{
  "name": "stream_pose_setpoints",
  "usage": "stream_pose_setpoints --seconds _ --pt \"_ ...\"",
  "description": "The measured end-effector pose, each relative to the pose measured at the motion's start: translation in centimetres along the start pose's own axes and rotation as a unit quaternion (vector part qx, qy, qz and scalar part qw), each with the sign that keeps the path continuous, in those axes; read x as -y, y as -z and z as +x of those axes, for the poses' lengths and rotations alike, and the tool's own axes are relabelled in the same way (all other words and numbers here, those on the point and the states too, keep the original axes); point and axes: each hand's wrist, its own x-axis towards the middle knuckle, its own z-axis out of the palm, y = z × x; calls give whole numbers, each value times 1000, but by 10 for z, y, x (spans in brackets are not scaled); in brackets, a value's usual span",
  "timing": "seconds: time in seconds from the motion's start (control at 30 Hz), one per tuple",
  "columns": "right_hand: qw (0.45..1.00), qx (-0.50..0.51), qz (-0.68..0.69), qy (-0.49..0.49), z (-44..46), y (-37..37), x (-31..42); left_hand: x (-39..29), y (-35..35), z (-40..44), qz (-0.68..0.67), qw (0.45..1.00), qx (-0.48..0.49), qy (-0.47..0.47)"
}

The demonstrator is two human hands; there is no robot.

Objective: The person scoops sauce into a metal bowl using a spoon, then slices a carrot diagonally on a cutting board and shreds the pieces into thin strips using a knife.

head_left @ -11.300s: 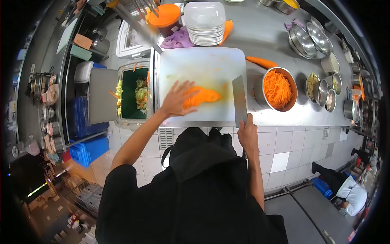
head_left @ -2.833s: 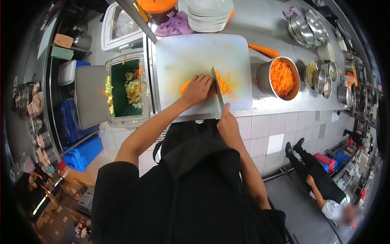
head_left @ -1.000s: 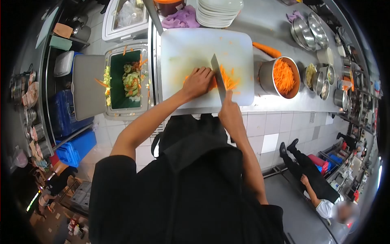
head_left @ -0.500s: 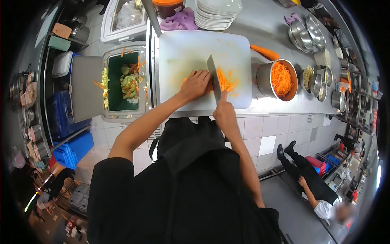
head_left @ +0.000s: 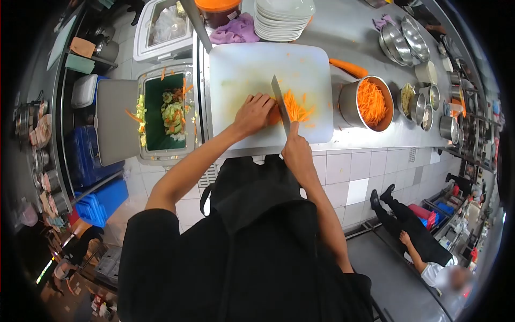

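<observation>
On the white cutting board (head_left: 241,64), my left hand (head_left: 255,114) is closed over a piece of carrot (head_left: 274,115), most of it hidden under the fingers. My right hand (head_left: 298,155) grips the handle of a knife (head_left: 280,99), whose broad blade stands on edge just right of the left fingers. Cut carrot shreds (head_left: 296,107) lie in a small pile against the blade's right side. Right of the board, a metal pot (head_left: 348,104) holds a heap of shredded carrot (head_left: 370,102). A whole carrot (head_left: 347,67) rests behind the pot.
Left of the board stands a green-lined bin (head_left: 155,121) with vegetable scraps. Stacked white plates (head_left: 281,21) and a purple cloth (head_left: 236,29) sit behind it. Metal bowls (head_left: 397,45) line the counter's right. Another person (head_left: 418,236) is at the lower right.
My left hand has shifted slightly left, baring more of the carrot piece beside the blade. The knife has tilted slightly. My right hand keeps its grip.
</observation>
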Motion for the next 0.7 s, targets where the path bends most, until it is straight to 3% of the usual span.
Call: stream_pose_setpoints --seconds 0.13,0.33,0.4,0.53,0.6,0.7 --pt "999 31 -3 -15 -24 17 17 -4 -2 -5 -2 1000 13 15" --pt "1000 -24 -11 15 0 -3 9 0 -2 -1 25 1000 11 10" --pt "999 32 -12 -21 -8 15 17 -3 -4 -7 24 1000 15 7" --pt "999 27 -7 -34 -13 -6 4 1 -2 -4 23 999 18 15" --pt "1000 -11 -14 20 0 -9 4 -3 -2 -4 23 999 26 18" --pt "1000 5 0 5 -13 17 16 0 -4 -4 20 1000 6 6"
